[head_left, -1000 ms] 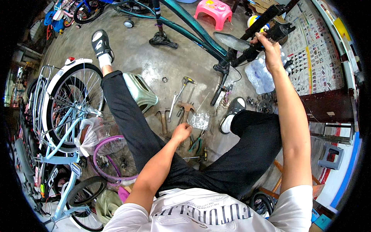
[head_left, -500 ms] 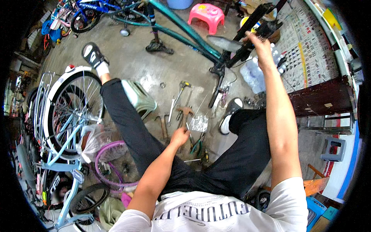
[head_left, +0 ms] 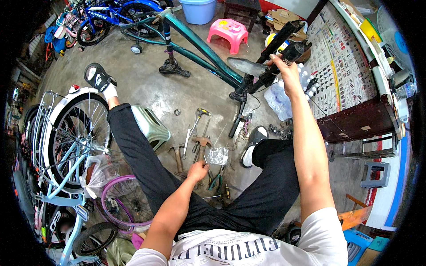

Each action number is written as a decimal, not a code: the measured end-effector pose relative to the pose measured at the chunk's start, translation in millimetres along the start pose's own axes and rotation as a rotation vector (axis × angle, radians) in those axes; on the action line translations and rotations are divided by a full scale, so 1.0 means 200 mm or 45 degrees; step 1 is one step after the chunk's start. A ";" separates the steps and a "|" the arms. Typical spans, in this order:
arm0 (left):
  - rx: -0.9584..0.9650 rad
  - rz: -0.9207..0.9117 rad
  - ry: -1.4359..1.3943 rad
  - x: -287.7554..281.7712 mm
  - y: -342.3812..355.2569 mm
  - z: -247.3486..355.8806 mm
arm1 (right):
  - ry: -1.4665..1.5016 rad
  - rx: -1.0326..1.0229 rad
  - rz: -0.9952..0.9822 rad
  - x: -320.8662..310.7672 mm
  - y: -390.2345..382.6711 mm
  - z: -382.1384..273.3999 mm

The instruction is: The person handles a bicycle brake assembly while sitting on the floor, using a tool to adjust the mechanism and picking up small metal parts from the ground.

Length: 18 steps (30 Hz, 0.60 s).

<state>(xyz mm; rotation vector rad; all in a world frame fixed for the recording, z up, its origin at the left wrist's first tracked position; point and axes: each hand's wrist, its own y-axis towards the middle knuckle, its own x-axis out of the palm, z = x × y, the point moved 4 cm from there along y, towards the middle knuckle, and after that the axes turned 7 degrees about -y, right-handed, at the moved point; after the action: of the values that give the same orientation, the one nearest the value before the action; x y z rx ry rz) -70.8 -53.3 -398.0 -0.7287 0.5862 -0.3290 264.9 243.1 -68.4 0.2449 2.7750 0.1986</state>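
Note:
A green bicycle frame (head_left: 199, 42) lies at the far middle, its dark fork (head_left: 277, 42) pointing away to the right. My right hand (head_left: 288, 77) reaches out and is closed on the end of one fork leg, thumb on top; some fingers are hidden behind it. Low over the tools, my left hand (head_left: 198, 170) is closed around a thin metal rod-like tool (head_left: 205, 159), whose kind I cannot make out. Close by lie a hammer (head_left: 203, 141), a second hammer (head_left: 179, 160), a spanner (head_left: 187, 138), pliers (head_left: 215, 181) and a clear plastic bag (head_left: 218, 155).
At left stand a light-blue bicycle (head_left: 66, 177) and a purple wheel rim (head_left: 104, 201). A pale green stool (head_left: 153, 126) is beside my left leg. Farther off are a pink stool (head_left: 227, 34) and a blue tub (head_left: 198, 11). Wrapped bottles (head_left: 278, 101) sit below my right forearm, near a dark cabinet (head_left: 355, 122).
The view has shifted, so everything appears lower and farther left. Both hands keep nearly the same places, the left at the tools and the right at the fork.

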 end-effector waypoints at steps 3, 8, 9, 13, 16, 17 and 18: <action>-0.003 -0.012 0.039 -0.01 -0.02 0.03 | 0.020 0.005 -0.011 0.01 0.01 0.02; 0.016 -0.021 0.016 -0.01 -0.02 0.02 | 0.048 -0.001 -0.023 0.00 0.03 0.05; 0.007 -0.019 0.017 -0.01 -0.02 0.02 | 0.053 -0.005 -0.022 0.00 0.03 0.05; -0.019 -0.009 0.047 -0.02 -0.04 0.05 | 0.045 -0.017 -0.023 0.00 0.03 0.05; 0.003 0.021 0.083 -0.03 -0.05 0.06 | 0.011 0.000 -0.014 -0.01 0.02 0.05; 0.015 0.035 0.094 -0.03 -0.05 0.06 | -0.001 0.010 -0.008 -0.01 0.02 0.04; 0.001 0.020 0.076 -0.03 -0.05 0.05 | 0.002 0.008 -0.010 -0.01 0.02 0.04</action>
<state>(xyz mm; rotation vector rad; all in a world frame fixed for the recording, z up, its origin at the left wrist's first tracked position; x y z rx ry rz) -69.8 -51.6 -382.8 -0.7153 0.6478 -0.3369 269.2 246.9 -74.0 0.2354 2.7785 0.1881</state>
